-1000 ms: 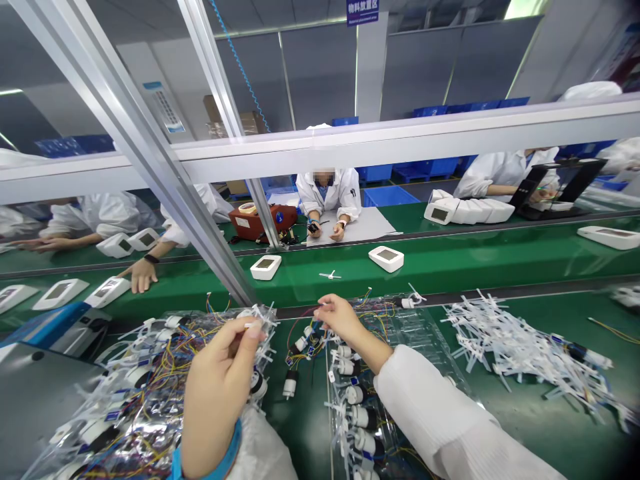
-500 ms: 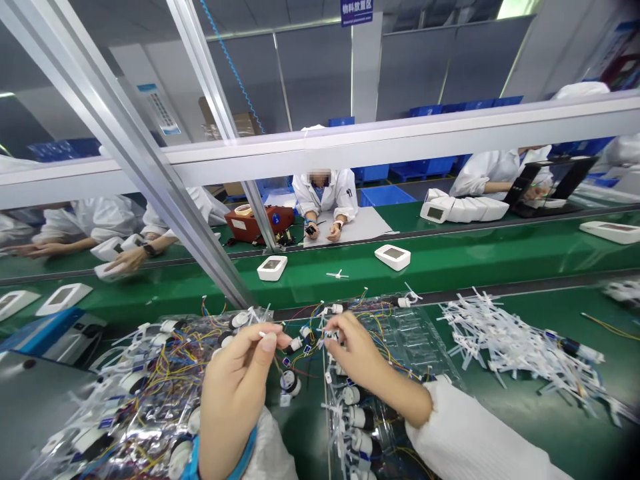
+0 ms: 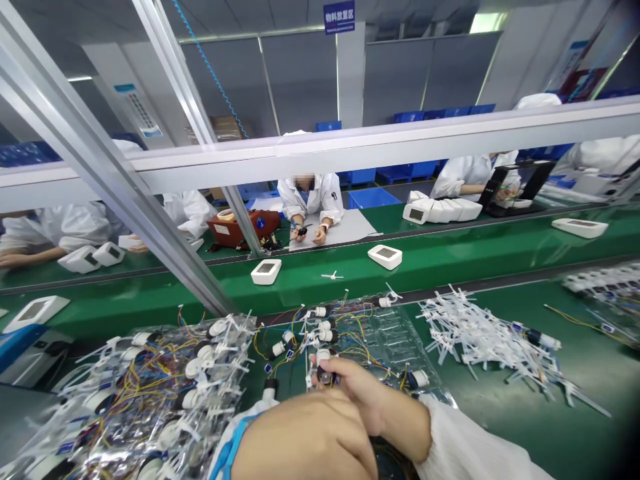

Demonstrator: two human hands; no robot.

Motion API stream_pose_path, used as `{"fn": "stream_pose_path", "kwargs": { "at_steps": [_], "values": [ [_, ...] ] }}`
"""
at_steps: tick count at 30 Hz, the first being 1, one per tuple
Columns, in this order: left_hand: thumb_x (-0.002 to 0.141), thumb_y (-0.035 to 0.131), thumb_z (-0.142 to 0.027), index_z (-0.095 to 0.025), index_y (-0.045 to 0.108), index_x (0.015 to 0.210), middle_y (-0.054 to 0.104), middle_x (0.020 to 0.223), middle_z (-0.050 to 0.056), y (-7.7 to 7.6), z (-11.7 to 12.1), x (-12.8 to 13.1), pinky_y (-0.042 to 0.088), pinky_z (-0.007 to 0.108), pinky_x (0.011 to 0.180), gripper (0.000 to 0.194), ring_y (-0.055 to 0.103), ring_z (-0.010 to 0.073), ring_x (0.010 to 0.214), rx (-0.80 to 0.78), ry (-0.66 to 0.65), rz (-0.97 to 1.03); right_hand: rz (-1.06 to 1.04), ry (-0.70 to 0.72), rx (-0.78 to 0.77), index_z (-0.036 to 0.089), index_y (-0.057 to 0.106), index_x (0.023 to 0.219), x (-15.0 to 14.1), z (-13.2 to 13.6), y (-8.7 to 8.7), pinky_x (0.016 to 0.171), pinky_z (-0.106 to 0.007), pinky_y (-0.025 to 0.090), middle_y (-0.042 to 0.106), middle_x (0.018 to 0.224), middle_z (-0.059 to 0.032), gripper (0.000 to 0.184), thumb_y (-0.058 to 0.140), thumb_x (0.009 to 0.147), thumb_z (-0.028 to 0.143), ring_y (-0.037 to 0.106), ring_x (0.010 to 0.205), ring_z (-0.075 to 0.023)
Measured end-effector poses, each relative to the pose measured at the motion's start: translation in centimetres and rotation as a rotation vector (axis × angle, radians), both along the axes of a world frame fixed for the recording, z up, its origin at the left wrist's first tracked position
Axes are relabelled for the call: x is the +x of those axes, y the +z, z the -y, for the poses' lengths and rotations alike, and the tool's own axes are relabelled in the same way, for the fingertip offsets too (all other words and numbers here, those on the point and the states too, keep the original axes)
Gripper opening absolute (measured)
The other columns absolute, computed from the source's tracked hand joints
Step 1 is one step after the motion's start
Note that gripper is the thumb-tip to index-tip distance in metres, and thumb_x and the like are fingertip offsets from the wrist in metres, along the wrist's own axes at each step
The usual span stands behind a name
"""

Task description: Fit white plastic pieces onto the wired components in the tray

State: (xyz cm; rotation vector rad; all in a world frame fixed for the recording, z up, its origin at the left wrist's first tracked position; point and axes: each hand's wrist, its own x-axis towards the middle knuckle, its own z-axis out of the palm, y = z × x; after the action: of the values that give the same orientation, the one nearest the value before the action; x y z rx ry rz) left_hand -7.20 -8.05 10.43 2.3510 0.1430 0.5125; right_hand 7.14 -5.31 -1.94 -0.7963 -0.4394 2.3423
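Note:
My right hand [image 3: 363, 393] is closed with thumb and fingers round a small black-and-white pump motor [image 3: 325, 375], over the right-hand tray. My left hand [image 3: 305, 437], wearing a blue wristband [image 3: 231, 448], crosses in front of it, its back towards me. The left fingers are hidden, along with whatever they hold. Close beyond the hands, several more pump motors [image 3: 277, 349] with coloured wires lie on the bench and on a clear plastic tray [image 3: 400, 333]. To the left, a second clear tray [image 3: 145, 427] is crowded with pump motors, tangled wires and white zip ties.
A heap of white zip ties [image 3: 480, 340] lies at right. Beyond runs a green conveyor [image 3: 450, 247] with white display units [image 3: 385, 257] and a loose zip tie [image 3: 333, 275]. A metal post [image 3: 150, 207] slants at left; a crossbar [image 3: 380, 150] spans ahead. Co-workers sit opposite.
My left hand has moved right and down, in front of my right hand. My right hand has come lower and nearer, now gripping a pump motor. The view has shifted right.

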Motion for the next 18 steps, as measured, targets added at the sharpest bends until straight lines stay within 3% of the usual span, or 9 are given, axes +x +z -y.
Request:
{"fn": "stream_pose_path", "kwargs": {
  "at_steps": [3, 5, 7, 8, 10, 13, 16, 18],
  "values": [
    [0.097, 0.055, -0.050, -0.029, 0.072, 0.116, 0.076, 0.113, 0.006, -1.0, -3.6, 0.2, 0.050, 0.034, 0.103, 0.033, 0.070, 0.0236, 0.108, -0.135, -0.011, -0.099, -0.078, -0.135, 0.015, 0.021, 0.064, 0.104, 4.2, -0.7, 0.4, 0.064, -0.026, 0.049, 0.063, 0.076, 0.0021, 0.035, 0.076, 0.071, 0.027, 0.061, 0.064, -0.0161],
    [0.091, 0.063, -0.055, -0.023, 0.073, 0.112, 0.075, 0.109, 0.010, -2.0, -8.3, 0.2, 0.054, 0.036, 0.095, 0.039, 0.070, 0.0256, 0.103, -0.185, 0.234, -0.094, -0.125, -0.216, 0.048, 0.020, 0.063, 0.104, 8.1, -1.9, 0.9, 0.054, -0.022, 0.043, 0.057, 0.071, 0.0040, 0.038, 0.076, 0.069, 0.027, 0.052, 0.055, -0.0122],
    [0.098, 0.051, -0.050, -0.017, 0.069, 0.118, 0.074, 0.108, 0.012, -3.2, -14.0, 0.8, 0.057, 0.036, 0.084, 0.042, 0.070, 0.0233, 0.094, -0.124, 0.602, -0.135, -0.169, -0.311, 0.099, 0.020, 0.062, 0.102, 12.0, -3.4, 1.8, 0.049, -0.019, 0.037, 0.050, 0.068, 0.0058, 0.034, 0.075, 0.073, 0.031, 0.044, 0.050, -0.0096],
    [0.099, 0.051, -0.044, -0.014, 0.066, 0.123, 0.072, 0.113, 0.014, -3.9, -16.8, 1.4, 0.057, 0.036, 0.085, 0.041, 0.069, 0.0232, 0.098, -0.107, 0.642, -0.170, -0.191, -0.360, 0.133, 0.021, 0.061, 0.101, 13.8, -4.1, 2.4, 0.047, -0.019, 0.035, 0.046, 0.066, 0.0073, 0.032, 0.074, 0.075, 0.033, 0.039, 0.048, -0.0091],
    [0.091, 0.066, -0.036, -0.014, 0.070, 0.115, 0.073, 0.112, 0.012, -5.5, -22.0, 3.2, 0.056, 0.033, 0.085, 0.032, 0.070, 0.0216, 0.096, -0.093, 0.622, -0.258, -0.232, -0.456, 0.205, 0.024, 0.059, 0.102, 16.7, -5.1, 3.8, 0.047, -0.017, 0.035, 0.037, 0.062, 0.0100, 0.034, 0.074, 0.075, 0.036, 0.031, 0.045, -0.0087],
    [0.094, 0.067, -0.031, -0.013, 0.071, 0.105, 0.073, 0.100, 0.008, -8.4, -27.8, 6.6, 0.057, 0.037, 0.088, 0.021, 0.069, 0.0203, 0.093, -0.030, 0.648, -0.419, -0.312, -0.588, 0.337, 0.027, 0.056, 0.102, 19.6, -5.3, 5.0, 0.044, -0.013, 0.035, 0.026, 0.056, 0.0141, 0.042, 0.080, 0.069, 0.036, 0.022, 0.040, -0.0069],
    [0.098, 0.064, -0.033, -0.014, 0.065, 0.115, 0.067, 0.117, 0.009, -11.4, -31.3, 9.4, 0.056, 0.045, 0.093, 0.026, 0.066, 0.0229, 0.105, 0.059, 0.709, -0.568, -0.460, -0.608, 0.478, 0.027, 0.054, 0.097, 22.8, -4.1, 3.9, 0.035, -0.006, 0.027, 0.029, 0.051, 0.0178, 0.043, 0.085, 0.069, 0.032, 0.016, 0.031, -0.0014],
    [0.098, 0.064, -0.033, -0.015, 0.063, 0.122, 0.064, 0.125, 0.010, -13.0, -32.8, 10.4, 0.056, 0.046, 0.094, 0.030, 0.065, 0.0243, 0.109, 0.102, 0.711, -0.658, -0.640, -0.462, 0.595, 0.026, 0.053, 0.097, 26.0, -2.8, 2.1, 0.031, -0.004, 0.028, 0.041, 0.052, 0.0182, 0.037, 0.084, 0.077, 0.028, 0.018, 0.024, 0.0019]
  ]
}}
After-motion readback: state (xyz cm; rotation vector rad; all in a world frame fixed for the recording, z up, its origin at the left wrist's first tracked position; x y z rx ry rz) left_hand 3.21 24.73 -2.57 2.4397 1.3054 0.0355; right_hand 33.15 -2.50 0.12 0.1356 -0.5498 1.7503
